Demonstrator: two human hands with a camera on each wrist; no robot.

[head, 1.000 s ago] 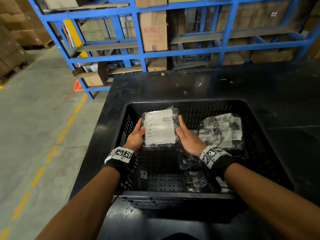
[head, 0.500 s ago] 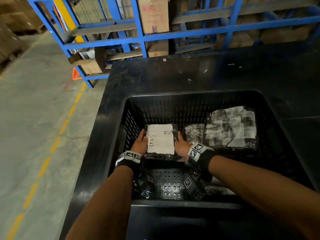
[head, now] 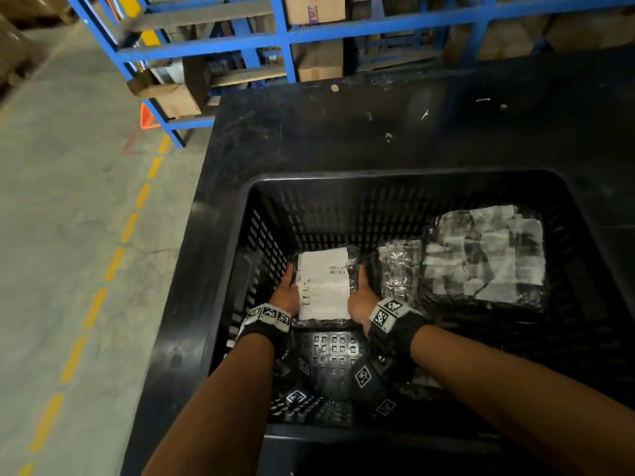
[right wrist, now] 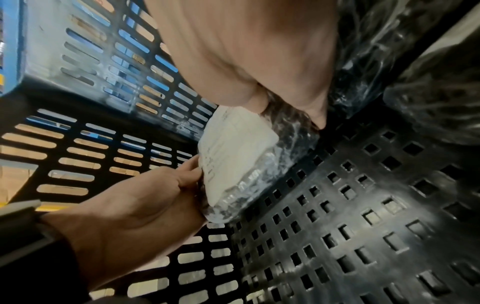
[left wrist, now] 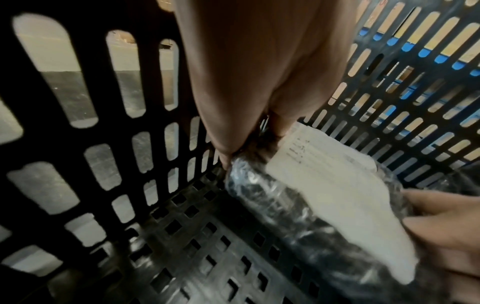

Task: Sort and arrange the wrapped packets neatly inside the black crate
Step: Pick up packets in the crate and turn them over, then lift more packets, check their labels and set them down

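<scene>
A plastic-wrapped packet with a white label [head: 324, 285] sits low in the left part of the black crate [head: 405, 175]. My left hand [head: 287, 293] grips its left edge and my right hand [head: 362, 293] grips its right edge. The left wrist view shows the labelled packet [left wrist: 324, 195] close over the perforated crate floor [left wrist: 194, 236], with right-hand fingers [left wrist: 446, 226] curled at its far edge. The right wrist view shows my left hand [right wrist: 135, 205] with its thumb on the label of the packet [right wrist: 239, 156]. I cannot tell whether the packet touches the floor.
A larger wrapped packet [head: 481, 255] lies at the crate's right side, partly over a smaller one [head: 398, 266] next to my right hand. The crate stands on a black table [head: 343, 125]. Blue shelving [head: 281, 39] with cardboard boxes stands behind, and concrete floor [head: 68, 201] lies to the left.
Both hands have lowered the labelled packet from rim height down into the left part of the crate. The packets on the right have not moved.
</scene>
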